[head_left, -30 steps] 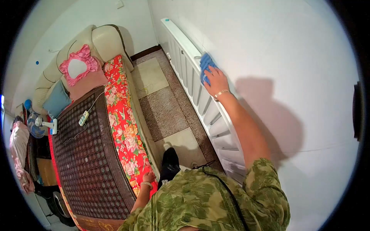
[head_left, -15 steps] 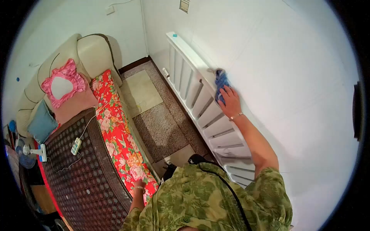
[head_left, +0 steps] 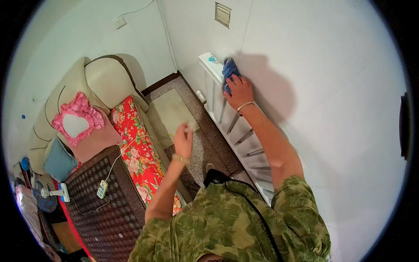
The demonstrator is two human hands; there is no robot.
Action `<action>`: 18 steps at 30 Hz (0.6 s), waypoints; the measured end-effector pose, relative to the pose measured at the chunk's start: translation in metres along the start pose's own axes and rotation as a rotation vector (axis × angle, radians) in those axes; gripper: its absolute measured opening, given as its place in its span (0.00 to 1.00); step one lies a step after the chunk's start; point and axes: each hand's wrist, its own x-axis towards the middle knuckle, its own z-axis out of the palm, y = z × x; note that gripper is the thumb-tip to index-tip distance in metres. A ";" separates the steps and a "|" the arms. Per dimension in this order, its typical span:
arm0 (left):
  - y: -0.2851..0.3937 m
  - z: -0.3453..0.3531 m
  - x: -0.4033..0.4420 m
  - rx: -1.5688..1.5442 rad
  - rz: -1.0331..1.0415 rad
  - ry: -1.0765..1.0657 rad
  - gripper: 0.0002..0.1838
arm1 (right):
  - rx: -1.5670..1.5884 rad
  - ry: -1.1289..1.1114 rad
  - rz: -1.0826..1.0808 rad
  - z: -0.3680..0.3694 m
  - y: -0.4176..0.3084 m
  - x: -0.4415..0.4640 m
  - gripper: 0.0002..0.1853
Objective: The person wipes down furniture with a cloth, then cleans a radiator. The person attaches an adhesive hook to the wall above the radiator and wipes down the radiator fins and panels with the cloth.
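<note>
A rumpled blue cloth lies along the top of the white radiator, near its far end and beside the wall. My right hand is closed over the near part of the cloth, pressing it against the radiator top. A small light-blue object sits just beyond the cloth on the same ledge. My left hand hangs in the air over the floor between bed and radiator, its fingers loosely curved and apart. A pale spot shows between its fingertips, too small to make out. Each wrist wears a bracelet.
To the left stands a bed with a padded headboard, a red floral cover and a dark studded mat. A power strip with its cord lies on the mat. A narrow floor strip runs between bed and radiator.
My right hand and the blue cloth have slid along the radiator top toward its far end. My left hand has risen from beside the bed to above the floor. The view has shifted.
</note>
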 end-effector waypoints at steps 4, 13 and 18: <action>0.050 0.014 0.127 -0.004 0.104 -0.020 0.23 | -0.015 0.008 0.023 -0.007 -0.004 0.009 0.30; 0.085 0.093 0.282 0.277 0.372 -0.120 0.20 | 0.148 -0.022 0.043 -0.021 -0.004 0.004 0.29; 0.075 0.099 0.299 0.166 0.406 -0.263 0.13 | 0.138 0.038 0.072 -0.024 -0.010 0.007 0.27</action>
